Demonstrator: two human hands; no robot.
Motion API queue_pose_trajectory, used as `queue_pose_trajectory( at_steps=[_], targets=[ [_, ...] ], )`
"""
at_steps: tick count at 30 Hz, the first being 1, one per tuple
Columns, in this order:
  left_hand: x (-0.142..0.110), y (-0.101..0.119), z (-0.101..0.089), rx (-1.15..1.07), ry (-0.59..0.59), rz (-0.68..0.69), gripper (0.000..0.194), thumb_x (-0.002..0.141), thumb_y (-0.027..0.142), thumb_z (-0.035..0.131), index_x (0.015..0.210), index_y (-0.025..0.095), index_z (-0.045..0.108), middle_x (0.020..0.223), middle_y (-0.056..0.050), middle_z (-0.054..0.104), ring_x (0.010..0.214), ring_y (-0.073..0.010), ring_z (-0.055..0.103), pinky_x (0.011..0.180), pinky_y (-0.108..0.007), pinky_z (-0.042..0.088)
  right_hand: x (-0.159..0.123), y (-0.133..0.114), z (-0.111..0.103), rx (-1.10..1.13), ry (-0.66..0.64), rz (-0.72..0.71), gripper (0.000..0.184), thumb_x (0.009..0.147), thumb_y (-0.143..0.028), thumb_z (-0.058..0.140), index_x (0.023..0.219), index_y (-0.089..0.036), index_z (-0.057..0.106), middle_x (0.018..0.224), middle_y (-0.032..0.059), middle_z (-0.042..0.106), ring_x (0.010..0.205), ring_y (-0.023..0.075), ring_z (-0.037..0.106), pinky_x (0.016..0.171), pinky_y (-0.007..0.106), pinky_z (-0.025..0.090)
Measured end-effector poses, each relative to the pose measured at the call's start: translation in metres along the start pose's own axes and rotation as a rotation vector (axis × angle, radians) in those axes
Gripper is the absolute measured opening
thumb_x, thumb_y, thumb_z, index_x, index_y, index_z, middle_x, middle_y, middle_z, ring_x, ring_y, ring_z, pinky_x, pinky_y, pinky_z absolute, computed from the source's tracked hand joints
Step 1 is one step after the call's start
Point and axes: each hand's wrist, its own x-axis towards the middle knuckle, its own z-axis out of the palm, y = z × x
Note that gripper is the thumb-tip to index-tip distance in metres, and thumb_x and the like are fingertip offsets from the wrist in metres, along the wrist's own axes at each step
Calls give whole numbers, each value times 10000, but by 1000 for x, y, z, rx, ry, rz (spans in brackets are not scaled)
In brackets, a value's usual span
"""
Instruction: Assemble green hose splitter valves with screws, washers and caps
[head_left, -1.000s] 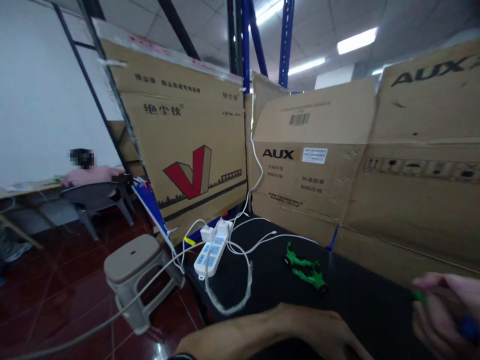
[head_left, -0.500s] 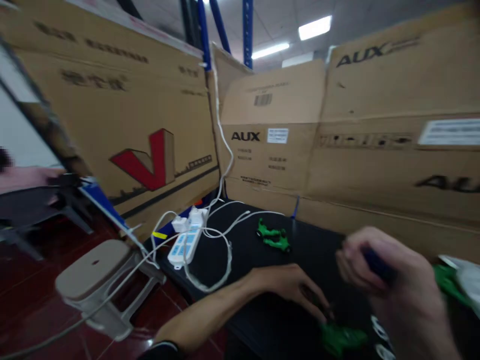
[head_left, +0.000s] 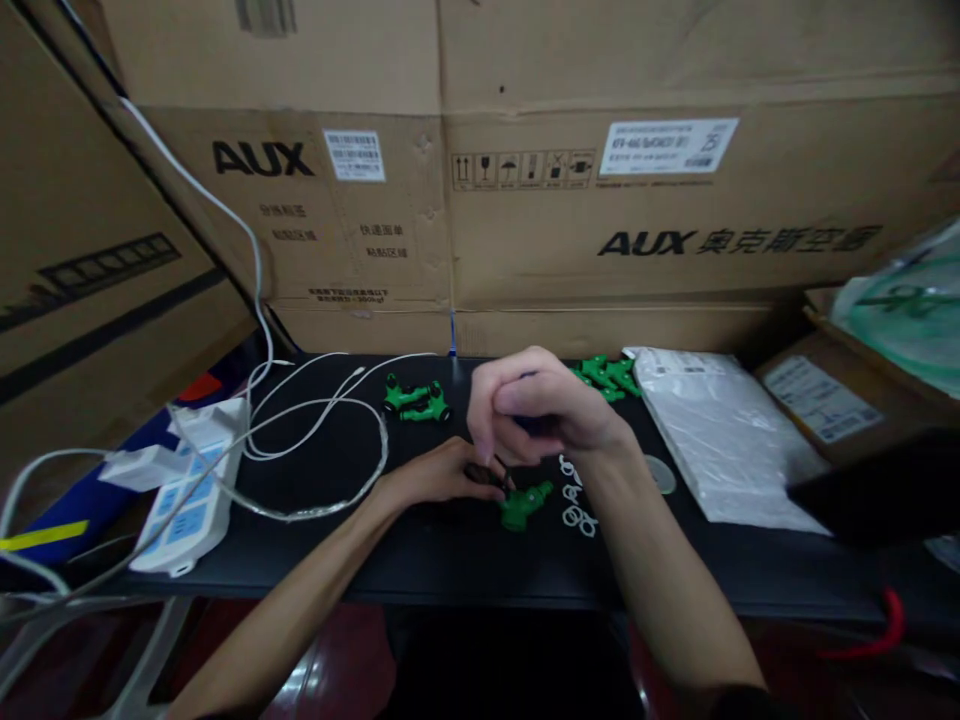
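My left hand (head_left: 450, 472) is low over the black tabletop, its fingers pinched on the dark end of a green Y-shaped hose splitter (head_left: 519, 508). Above and to the right of it, my right hand (head_left: 536, 405) is raised and curled round a dark blue object, mostly hidden in the fist; its kind does not show. Just right of the splitter lie several white rings (head_left: 576, 508), partly behind my right forearm. Two more green splitters (head_left: 416, 400) with black ends rest farther back on the left. Another green group (head_left: 606, 376) sits behind my right hand.
A white power strip (head_left: 196, 490) with plugs and looped white cables (head_left: 315, 515) occupies the left side. On the right are a white plastic bag (head_left: 727, 430), a round clear disc (head_left: 661, 475) and an open carton (head_left: 817, 390). Cardboard panels (head_left: 525, 250) wall the back.
The view has turned right and down, bringing the bag, carton and rings into sight. My right hand stays closed on the dark blue object; my left hand remains at the green splitter.
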Motion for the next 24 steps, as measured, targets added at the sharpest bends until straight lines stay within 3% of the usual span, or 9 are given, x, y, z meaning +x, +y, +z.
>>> queue_pose_trajectory(
  at_steps=[3, 7, 9, 11, 16, 18, 19, 21, 24],
  targets=[
    [1, 4, -1, 19, 2, -12, 296, 879, 357, 754, 1085, 148, 793, 950, -58, 804, 805, -177, 723, 780, -243, 538, 8, 12, 12, -186, 356, -164, 249, 967, -247, 554, 765, -139, 650, 474, -90, 353, 397, 51, 273, 387, 187, 210],
    [2, 7, -1, 42, 26, -7, 268, 870, 312, 766, 1090, 164, 795, 1024, -61, 810, 912, -206, 733, 847, -255, 525, 13, 23, 34, -563, 1142, -366, 258, 1012, -325, 523, 795, -199, 586, 569, -70, 400, 457, 71, 339, 427, 199, 272],
    [1, 8, -1, 41, 20, -16, 249, 874, 287, 759, 1088, 164, 792, 1042, -64, 809, 916, -206, 736, 840, -254, 526, 12, 21, 37, -578, 1315, -381, 266, 1008, -369, 539, 799, -208, 570, 594, -67, 412, 468, 70, 344, 432, 196, 287],
    [1, 9, -1, 30, -1, -34, 235, 888, 291, 742, 1074, 157, 791, 1009, -62, 811, 867, -191, 737, 805, -246, 532, 8, 14, 32, -428, 1121, -295, 266, 990, -390, 578, 808, -197, 597, 575, -73, 406, 461, 69, 343, 430, 192, 309],
    [-2, 12, -4, -7, -22, -63, 234, 884, 306, 743, 1074, 174, 780, 1032, -40, 798, 935, -188, 725, 851, -254, 539, -4, -3, -1, -2, 114, 11, 193, 938, -326, 621, 917, -140, 671, 604, -37, 564, 450, 89, 495, 422, 211, 397],
    [-3, 13, -5, -6, -5, -70, 215, 871, 295, 754, 1047, 176, 786, 1013, -33, 800, 930, -188, 723, 852, -253, 539, -4, -3, -10, 58, -77, 46, 182, 939, -291, 596, 893, -134, 675, 542, -55, 536, 382, 70, 443, 376, 198, 334],
    [-3, 13, -5, -8, -4, -74, 214, 868, 294, 756, 1043, 174, 787, 1002, -33, 800, 916, -187, 724, 842, -250, 540, -3, -2, -11, 45, -77, 41, 180, 945, -267, 584, 860, -136, 673, 509, -71, 495, 362, 55, 396, 364, 190, 294],
    [-3, 12, -4, -12, -11, -81, 235, 870, 302, 755, 1061, 169, 786, 984, -37, 798, 877, -180, 726, 806, -240, 545, 1, 3, -8, -36, 76, -3, 216, 960, -234, 570, 781, -148, 654, 485, -88, 419, 374, 38, 326, 373, 183, 245],
    [-1, 10, -1, 2, -27, -58, 250, 880, 315, 745, 1085, 177, 787, 968, -35, 797, 820, -167, 725, 770, -233, 545, 10, 14, 9, -239, 512, -101, 297, 984, -282, 562, 710, -175, 598, 513, -78, 378, 436, 53, 326, 410, 190, 254]
  ],
)
